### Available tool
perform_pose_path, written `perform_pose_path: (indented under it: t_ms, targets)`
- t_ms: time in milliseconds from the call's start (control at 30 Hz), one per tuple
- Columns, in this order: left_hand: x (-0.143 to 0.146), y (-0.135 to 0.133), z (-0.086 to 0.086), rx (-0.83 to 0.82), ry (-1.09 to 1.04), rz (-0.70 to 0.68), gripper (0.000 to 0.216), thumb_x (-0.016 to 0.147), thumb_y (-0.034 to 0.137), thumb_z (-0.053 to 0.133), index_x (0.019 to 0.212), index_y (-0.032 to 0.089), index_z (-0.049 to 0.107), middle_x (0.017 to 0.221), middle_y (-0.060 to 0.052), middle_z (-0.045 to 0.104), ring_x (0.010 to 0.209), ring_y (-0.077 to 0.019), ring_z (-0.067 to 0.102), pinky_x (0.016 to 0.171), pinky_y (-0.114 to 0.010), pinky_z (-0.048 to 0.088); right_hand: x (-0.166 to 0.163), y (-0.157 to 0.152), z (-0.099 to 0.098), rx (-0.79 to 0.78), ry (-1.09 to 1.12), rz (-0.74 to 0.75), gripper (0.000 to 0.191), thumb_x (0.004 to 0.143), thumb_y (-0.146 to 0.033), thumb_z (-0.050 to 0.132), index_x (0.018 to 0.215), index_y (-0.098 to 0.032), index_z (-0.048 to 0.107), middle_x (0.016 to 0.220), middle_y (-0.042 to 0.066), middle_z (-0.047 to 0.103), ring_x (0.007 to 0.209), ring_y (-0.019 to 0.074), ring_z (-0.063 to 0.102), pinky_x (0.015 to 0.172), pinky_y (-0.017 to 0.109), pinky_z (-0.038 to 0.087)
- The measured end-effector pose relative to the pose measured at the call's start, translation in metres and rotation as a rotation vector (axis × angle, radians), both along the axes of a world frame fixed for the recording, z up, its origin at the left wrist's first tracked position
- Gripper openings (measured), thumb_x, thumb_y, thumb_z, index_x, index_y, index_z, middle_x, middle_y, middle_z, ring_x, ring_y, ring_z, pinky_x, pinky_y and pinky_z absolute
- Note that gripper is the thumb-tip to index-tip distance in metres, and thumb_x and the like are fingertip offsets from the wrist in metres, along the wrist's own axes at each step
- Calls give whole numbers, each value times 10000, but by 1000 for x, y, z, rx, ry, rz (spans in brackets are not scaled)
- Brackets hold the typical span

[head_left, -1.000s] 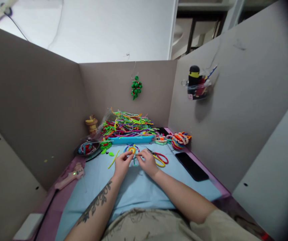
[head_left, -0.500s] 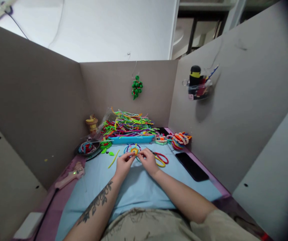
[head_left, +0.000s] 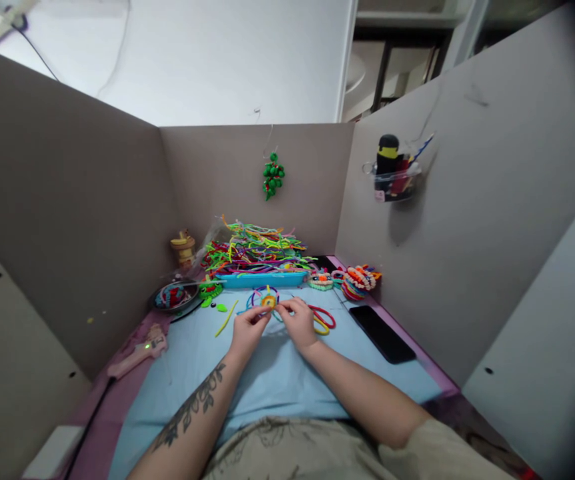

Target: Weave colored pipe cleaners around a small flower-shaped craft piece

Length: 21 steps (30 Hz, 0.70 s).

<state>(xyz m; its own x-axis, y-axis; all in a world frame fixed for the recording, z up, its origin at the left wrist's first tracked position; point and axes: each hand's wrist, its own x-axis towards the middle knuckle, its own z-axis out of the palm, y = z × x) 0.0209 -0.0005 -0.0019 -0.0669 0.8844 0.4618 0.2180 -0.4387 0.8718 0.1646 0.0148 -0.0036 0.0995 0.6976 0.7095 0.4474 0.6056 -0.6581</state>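
Observation:
My left hand [head_left: 247, 328] and my right hand [head_left: 298, 321] meet above the blue cloth, each with thumb and fingers pinched together. Between their fingertips is a round pipe-cleaner piece [head_left: 269, 302] with a yellow-orange centre and thin blue and purple loops behind it. The fingers cover its lower edge. Beside my right hand lie scissors [head_left: 323, 319] with red and yellow handles, partly hidden by that hand. A yellow pipe cleaner [head_left: 226, 319] lies left of my left hand, near small green pieces [head_left: 222, 308].
A blue tray [head_left: 262, 281] heaped with colourful pipe cleaners [head_left: 262, 247] stands at the back. A black phone [head_left: 382, 335] and woven ornaments [head_left: 360, 283] lie right. Left are a dark bowl [head_left: 175, 307] and a pink glue gun [head_left: 137, 353]. Grey panels [head_left: 257, 133] enclose the table.
The pinched hands stay almost in place. The fingers have shifted slightly, and more of the piece's yellow-orange centre shows. The whole view has moved a little.

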Motion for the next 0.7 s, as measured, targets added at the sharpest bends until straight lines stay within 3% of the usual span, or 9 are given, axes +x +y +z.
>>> perform_pose_path:
  t_ms: [233,467,700]
  targets:
    - [0,2,-1,4,-11,2,217,697,316,652,831,161,721,613,-18,643,516,-122,509,510,-233,399,-1,-2,3,-43,26,93,148,782,-283,562,701,-196,651,703,33,600,707,165,537,650,278,418]
    - [-2,4,-3,40,6,-16,190,716,311,635,819,175,718,780,-55,702,663,-165,604,621,-267,464,-3,8,-4,-297,152,239,205,735,-360,575,650,-174,600,638,-2,563,620,139,497,597,250,397]
    - [0,5,-5,22,64,8,224,709,313,633,871,181,716,716,-39,684,525,-120,519,520,-246,426,-5,17,-11,-388,168,395,272,767,-389,516,603,-171,517,547,-39,473,524,102,427,489,208,349]
